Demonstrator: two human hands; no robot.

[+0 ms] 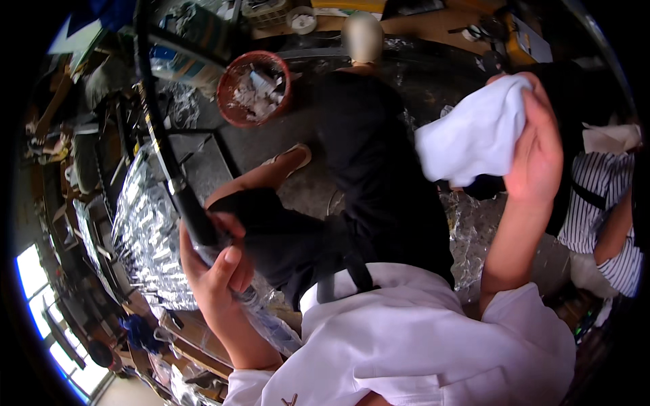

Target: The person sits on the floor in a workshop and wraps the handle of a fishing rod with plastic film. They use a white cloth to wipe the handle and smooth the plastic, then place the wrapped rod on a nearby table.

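Black rod (162, 152), L of red basket (287, 78), is gripped by L hand (215, 265), fingers curled round; white cloth (474, 132), R of basket, is held by R hand (538, 152), exact pinch can't be told. Rod s/b kept steady, cloth flat.

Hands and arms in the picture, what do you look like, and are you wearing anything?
The left hand and right hand have five fingers each by shape, though some are hidden. Neither wears a glove. The forearms are bare too, below the short, loose sleeves of a white shirt.
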